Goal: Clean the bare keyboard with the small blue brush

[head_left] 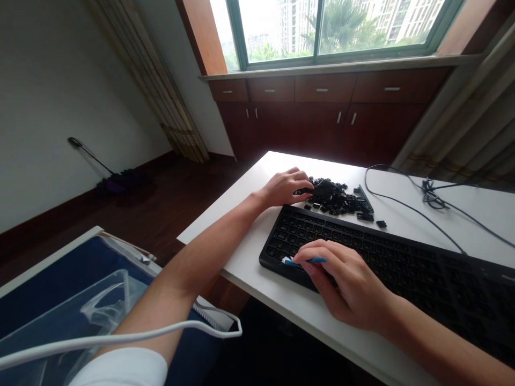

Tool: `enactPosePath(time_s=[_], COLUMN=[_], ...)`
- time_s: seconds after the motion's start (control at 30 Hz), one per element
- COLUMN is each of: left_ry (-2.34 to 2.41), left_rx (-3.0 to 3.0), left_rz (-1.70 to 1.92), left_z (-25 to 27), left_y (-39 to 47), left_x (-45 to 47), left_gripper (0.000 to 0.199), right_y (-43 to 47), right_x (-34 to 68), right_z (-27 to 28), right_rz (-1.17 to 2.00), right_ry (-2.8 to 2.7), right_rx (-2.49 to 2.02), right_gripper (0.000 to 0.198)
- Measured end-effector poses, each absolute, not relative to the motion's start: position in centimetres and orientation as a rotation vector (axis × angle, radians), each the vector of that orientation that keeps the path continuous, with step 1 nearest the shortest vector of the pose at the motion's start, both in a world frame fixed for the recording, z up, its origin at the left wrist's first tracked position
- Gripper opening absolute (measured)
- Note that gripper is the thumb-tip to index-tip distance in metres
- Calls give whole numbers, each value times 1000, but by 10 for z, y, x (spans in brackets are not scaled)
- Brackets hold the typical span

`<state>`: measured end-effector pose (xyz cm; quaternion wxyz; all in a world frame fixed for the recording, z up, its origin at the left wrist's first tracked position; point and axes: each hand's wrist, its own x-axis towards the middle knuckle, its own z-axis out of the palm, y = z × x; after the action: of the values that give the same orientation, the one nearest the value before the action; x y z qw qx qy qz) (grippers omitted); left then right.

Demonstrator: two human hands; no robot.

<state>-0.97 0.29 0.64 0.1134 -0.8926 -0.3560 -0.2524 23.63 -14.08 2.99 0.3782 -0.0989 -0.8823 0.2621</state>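
Note:
A black keyboard (386, 252) lies on the white table, its keycaps off and the sockets bare over the left part. Above its lower left corner, my right hand (350, 284) pinches a small blue brush (295, 262) with white bristles. The bristle end points left, at or just over the keyboard; contact is unclear. Behind the keyboard sits a heap of loose black keycaps (332, 195). At the heap's left edge rests my left hand (287, 186), thumb and fingers apart around some keycaps. Its fingertips are partly hidden.
A black cable (418, 201) runs from the keyboard across the white table (249, 187) to a tangled coil. Left of the table is a dark blue case (68, 268) with clear plastic on it. A white cord (161, 328) crosses in front of my left arm.

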Motion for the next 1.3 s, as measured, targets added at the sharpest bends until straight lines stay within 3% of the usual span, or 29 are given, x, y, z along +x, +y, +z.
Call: enactPosePath(time_s=[0.37,0.77,1.03,1.3], left_ry=[-1129,-1564,-1964,-2208], left_rx=[-2776,-2808,-2894,-2703], left_rz=[-941,-1941,-2147,-2797], left_z=[19,36,31,23], left_y=[-6,-32,-37,-23], left_x=[-7,44,54,46], left_gripper=[17,27,31,35], right_y=[-142,-140,-141,-142], right_x=[236,235,234,235], right_z=[31,30,33,35], right_rz=[674,663,629,605], right_ry=[-2262,-2270,-2269,-2283], right_rx=[-259,-267,-254,-219], right_gripper=[28,25,23,22])
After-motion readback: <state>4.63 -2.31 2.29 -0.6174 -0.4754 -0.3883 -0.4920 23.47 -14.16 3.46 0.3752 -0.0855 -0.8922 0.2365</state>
